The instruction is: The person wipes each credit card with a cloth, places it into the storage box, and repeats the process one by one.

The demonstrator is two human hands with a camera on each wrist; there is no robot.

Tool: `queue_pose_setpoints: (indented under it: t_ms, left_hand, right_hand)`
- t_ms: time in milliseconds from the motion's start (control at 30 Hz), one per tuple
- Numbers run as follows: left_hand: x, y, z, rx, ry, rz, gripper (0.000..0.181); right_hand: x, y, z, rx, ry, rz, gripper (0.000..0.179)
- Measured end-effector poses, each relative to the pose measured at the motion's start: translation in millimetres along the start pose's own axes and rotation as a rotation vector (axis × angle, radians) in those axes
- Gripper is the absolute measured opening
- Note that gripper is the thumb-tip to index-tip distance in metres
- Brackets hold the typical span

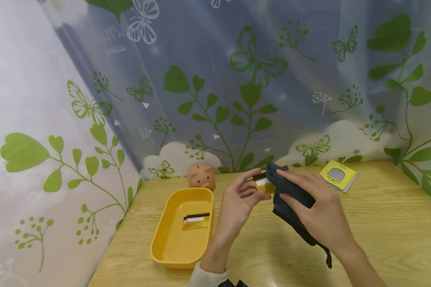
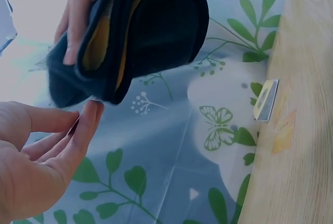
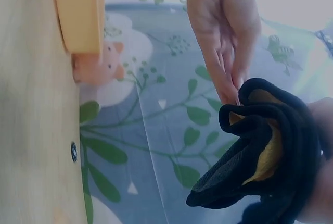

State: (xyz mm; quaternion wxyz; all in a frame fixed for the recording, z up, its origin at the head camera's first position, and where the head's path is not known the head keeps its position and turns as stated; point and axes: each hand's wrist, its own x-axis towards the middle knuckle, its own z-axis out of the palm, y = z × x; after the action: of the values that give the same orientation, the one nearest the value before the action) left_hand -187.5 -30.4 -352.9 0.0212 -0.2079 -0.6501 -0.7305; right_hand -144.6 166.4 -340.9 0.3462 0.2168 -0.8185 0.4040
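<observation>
My left hand (image 1: 236,202) pinches a yellow bank card (image 1: 261,182) with a black stripe and a white strip, held up above the table. A folded dark cloth (image 1: 291,199) with a hanging loop is gripped by my right hand (image 1: 321,209). One end of this cloth overlaps the card's right part in the head view and hides it. Yellow lining shows between the folds of the cloth (image 3: 291,130) in the right wrist view. From the left wrist, only a thin edge of the card (image 2: 74,126) appears between my fingertips, just below the cloth.
A yellow tray (image 1: 159,243) stands left of my hands, with a similar card (image 1: 195,221) lying in it. Behind the tray sits a pink piggy bank (image 1: 201,176). Toward the back right of the wooden table (image 1: 391,223) lies a yellow-and-white pack (image 1: 346,172) with a grey oval.
</observation>
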Motion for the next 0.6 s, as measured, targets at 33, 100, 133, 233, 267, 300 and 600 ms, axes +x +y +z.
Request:
queue_pose_setpoints:
  t_ms: [33,100,133,233,267,300,600]
  left_hand:
    - [-0.3,0.2,0.2,0.021,0.0,-0.003,0.051]
    - [-0.9,0.6,0.5,0.053,0.003,-0.003,0.052]
    - [-1.2,0.7,0.5,0.064,0.003,-0.007,0.053]
    - [-0.9,0.5,0.5,0.066,-0.005,-0.003,0.054]
    - [-0.7,0.4,0.6,0.069,-0.009,0.001,0.053]
    - [-0.5,0.4,0.7,0.063,-0.012,0.004,0.053]
    - [-0.3,-0.3,2.2,0.127,0.012,0.061,0.051]
  right_hand:
    - [-0.9,-2,3,0.003,-0.011,-0.005,0.072]
    - [-2.6,-4,7,0.011,-0.028,-0.014,0.072]
    - [-3.4,-5,9,0.015,-0.036,-0.016,0.072]
    - [-5.4,-9,14,0.033,-0.049,-0.027,0.073]
    - [-5.8,-10,16,0.037,-0.054,-0.035,0.073]
    - [-6.2,-11,17,0.04,-0.061,-0.043,0.073]
    - [-7.7,-13,21,0.004,-0.079,-0.048,0.076]
